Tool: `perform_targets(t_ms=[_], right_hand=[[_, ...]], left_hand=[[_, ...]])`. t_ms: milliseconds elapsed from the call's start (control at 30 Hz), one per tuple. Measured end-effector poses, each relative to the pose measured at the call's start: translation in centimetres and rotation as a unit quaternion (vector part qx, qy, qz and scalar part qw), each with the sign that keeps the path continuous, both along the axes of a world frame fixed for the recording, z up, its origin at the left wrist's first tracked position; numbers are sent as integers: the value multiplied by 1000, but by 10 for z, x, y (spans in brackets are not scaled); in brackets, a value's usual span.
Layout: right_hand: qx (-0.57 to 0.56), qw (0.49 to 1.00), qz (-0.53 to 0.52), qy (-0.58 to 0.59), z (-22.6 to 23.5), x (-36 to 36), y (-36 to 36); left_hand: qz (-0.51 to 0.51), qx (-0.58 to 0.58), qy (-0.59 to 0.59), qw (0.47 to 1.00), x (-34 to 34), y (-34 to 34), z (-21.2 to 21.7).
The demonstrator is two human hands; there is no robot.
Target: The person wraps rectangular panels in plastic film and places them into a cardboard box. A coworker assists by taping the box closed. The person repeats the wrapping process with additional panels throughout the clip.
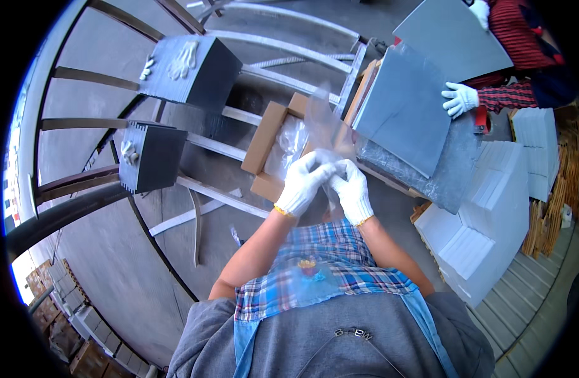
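Observation:
Both my hands wear white knit gloves and meet in front of my chest. My left hand (304, 184) pinches thin clear plastic film (325, 116), its thumb and fingertips close to those of the other hand. Gripping the same film is my right hand (352, 194), with its fingers curled inward. The film rises above the hands and also hangs below them; whether it is a bag or a loose sheet I cannot tell. Just beyond my left hand sits an open cardboard box (265, 140) with more crumpled clear plastic (290, 140) inside.
At right, a co-worker's gloved hand (459, 99) rests on a grey panel (403, 107) atop a stack; another panel (456, 41) stands tilted behind. Dark panel stacks (217, 72) with gloves on them lie on a metal frame (283, 44) at left. White blocks (484, 227) stand nearer right.

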State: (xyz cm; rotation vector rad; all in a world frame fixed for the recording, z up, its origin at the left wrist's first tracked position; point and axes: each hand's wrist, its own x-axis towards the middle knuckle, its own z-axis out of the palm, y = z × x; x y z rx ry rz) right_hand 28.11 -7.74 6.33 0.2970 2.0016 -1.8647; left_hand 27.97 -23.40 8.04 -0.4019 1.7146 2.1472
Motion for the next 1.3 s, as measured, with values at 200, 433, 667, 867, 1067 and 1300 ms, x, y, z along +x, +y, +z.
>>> perform_targets(t_ms=[200,433,667,867,1067,1300], right_hand=[[-133,990,-42,-38,36,6,7],[-324,919,-192,-114,22,8,53],[-277,887,-357,-92,-51,-13,127],[-69,926,-371,-18,-23,-35,148],[39,938,-342,30,-59,-71,185],[137,903,-404,56,-97,-117,200]], left_hand=[[99,31,-40,994,12,3,29],[256,46,24,965,11,3,27],[436,252,-99,858,-48,-105,-42],[465,-113,41,877,-52,-147,-55],[-115,-670,147,718,-86,-105,-2],[-555,-608,229,519,-72,59,19]])
